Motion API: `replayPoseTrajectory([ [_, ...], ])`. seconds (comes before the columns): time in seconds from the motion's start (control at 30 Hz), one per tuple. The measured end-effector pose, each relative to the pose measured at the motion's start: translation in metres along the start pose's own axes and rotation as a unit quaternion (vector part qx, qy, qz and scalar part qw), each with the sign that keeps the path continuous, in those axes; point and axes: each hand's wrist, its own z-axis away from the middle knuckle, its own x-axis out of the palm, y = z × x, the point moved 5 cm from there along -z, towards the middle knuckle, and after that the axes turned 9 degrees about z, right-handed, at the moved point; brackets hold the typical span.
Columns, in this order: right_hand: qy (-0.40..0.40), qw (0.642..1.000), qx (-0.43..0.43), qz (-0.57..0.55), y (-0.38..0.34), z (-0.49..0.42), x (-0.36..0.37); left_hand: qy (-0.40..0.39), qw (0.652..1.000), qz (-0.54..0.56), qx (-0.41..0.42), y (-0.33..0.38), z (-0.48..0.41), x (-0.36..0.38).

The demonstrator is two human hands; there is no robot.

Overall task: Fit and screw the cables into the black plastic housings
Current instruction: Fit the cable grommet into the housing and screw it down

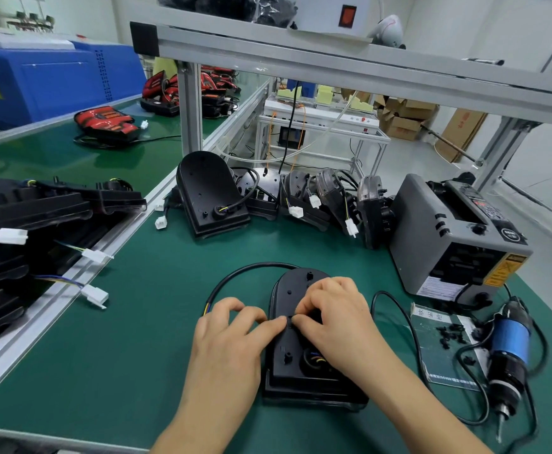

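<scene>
A black plastic housing (295, 362) lies flat on the green mat in front of me, back side up. Its black cable (235, 273) loops out to the left and around the top. Coloured wires show in a round hole (313, 357) near the housing's lower end. My left hand (232, 329) and my right hand (330, 309) meet over the middle of the housing, fingertips pinching a small black part there. What the fingers hold is mostly hidden.
An electric screwdriver (507, 352) lies at the right beside loose black screws (451, 334) on a card. A grey tape dispenser (454, 237) stands behind it. Several housings with white connectors (212, 194) line the back; more stack at left (22, 211).
</scene>
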Motion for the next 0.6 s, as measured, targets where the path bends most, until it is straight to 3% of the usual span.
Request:
replayPoseTrajectory([
  [0.23,0.006,0.999,-0.031,-0.011,-0.0027,-0.0024,-0.0034,-0.008,1.0,-0.003,-0.002,-0.0002,-0.0005,0.0001],
  [0.33,0.002,0.994,-0.005,-0.106,0.0023,-0.0022,-0.0093,-0.012,1.0,-0.001,-0.002,-0.0006,-0.0012,0.0005],
  [0.4,-0.047,0.987,0.018,-0.154,0.0048,-0.0019,-0.0103,-0.011,1.0,-0.001,-0.004,-0.0011,-0.0013,0.0008],
  [0.5,-0.112,0.986,0.021,-0.118,0.0047,-0.002,-0.0063,-0.011,1.0,0.003,-0.006,-0.0011,-0.0014,0.0013],
  [0.6,-0.102,0.992,0.012,-0.078,0.0016,-0.0033,-0.0051,-0.011,1.0,0.003,-0.005,-0.0012,-0.0011,0.0015],
])
